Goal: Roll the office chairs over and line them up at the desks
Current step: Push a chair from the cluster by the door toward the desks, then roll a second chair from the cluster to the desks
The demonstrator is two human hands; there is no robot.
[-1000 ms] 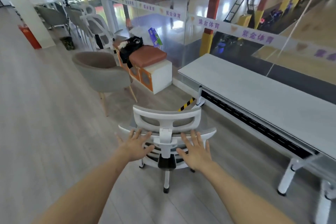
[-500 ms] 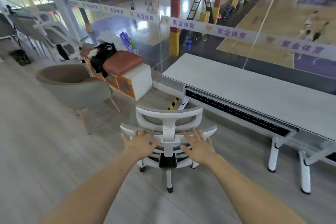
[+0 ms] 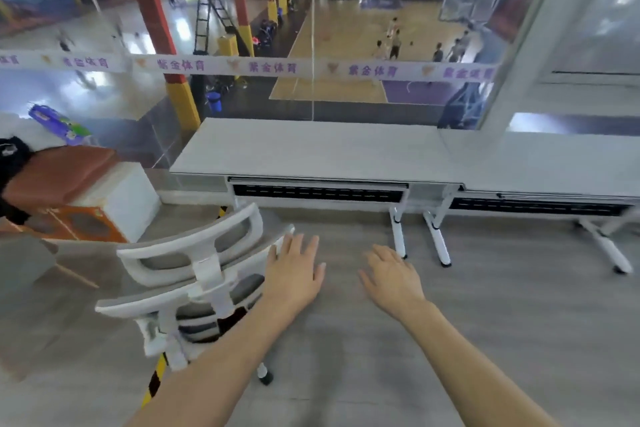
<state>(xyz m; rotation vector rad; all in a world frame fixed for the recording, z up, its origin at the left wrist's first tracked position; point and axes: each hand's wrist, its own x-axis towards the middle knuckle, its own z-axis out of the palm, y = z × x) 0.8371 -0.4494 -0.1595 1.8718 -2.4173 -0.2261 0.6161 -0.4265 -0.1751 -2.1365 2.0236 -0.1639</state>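
A white office chair with a grey mesh back and headrest stands at the lower left, its back toward me, in front of the left end of a long white desk. A second white desk joins it on the right. My left hand is flat with fingers apart, its edge at the right end of the chair's backrest rim. My right hand hovers open over the bare floor, right of the chair and touching nothing.
A white and orange storage bench with a brown cushion stands at the left, a black bag on it. A glass wall runs behind the desks. White desk legs stand on the grey floor. Yellow-black tape marks the floor.
The view has swung right toward the desks. Both hands rested on the chair's backrest before; now the right hand is off it and the left is at its right end.
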